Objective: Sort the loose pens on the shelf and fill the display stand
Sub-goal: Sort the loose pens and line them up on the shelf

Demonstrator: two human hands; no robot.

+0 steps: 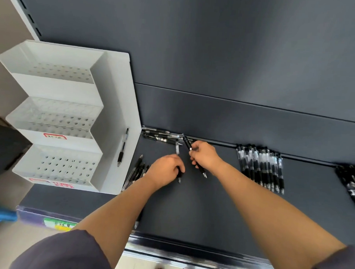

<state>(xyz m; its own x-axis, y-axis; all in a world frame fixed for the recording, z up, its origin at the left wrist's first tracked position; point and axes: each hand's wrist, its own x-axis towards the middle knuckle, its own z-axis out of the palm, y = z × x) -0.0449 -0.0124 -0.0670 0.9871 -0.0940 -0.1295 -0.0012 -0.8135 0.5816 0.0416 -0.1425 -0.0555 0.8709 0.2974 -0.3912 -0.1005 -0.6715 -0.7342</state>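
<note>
The white display stand (57, 113) is at the left end of the dark shelf (220, 207), with loose pens (137, 169) beside it. The fingers of the left hand (167, 168) curl around a clear pen (177, 149), and those of the right hand (205, 156) around a black pen (187, 144).

Left hand (167, 169), right hand (205, 156) on pens (187, 144)
</note>
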